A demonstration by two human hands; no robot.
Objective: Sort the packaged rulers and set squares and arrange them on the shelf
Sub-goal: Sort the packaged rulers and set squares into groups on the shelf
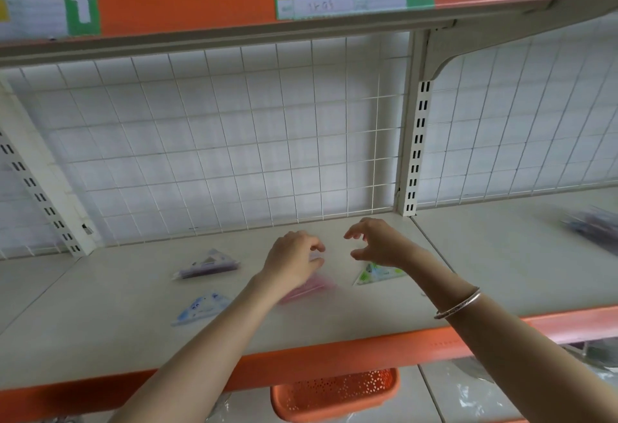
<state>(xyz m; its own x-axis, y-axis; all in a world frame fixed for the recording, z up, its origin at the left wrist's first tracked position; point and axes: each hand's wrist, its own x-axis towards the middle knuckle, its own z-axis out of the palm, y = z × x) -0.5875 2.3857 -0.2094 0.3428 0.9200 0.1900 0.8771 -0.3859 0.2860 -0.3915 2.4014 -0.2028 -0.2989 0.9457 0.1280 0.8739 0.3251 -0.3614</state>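
Note:
Several packaged set squares lie on the cream shelf board (pixel 334 319). At the back left is a purple one (pixel 209 267), in front of it a blue one (pixel 200 309), and to the right a green one (pixel 378 273). A blurred pink package (pixel 312 285) sits under my left hand (pixel 294 258), whose curled fingers pinch its clear top edge. My right hand (pixel 378 242) hovers above the green package with fingers loosely bent and holds nothing.
A white wire grid (pixel 234 141) backs the shelf, with a slotted upright (pixel 414 155) on the right. Blurred dark packages (pixel 595 228) lie on the neighbouring board. An orange perforated basket (pixel 334 392) and clear plastic bags (pixel 481 389) sit on the shelf below.

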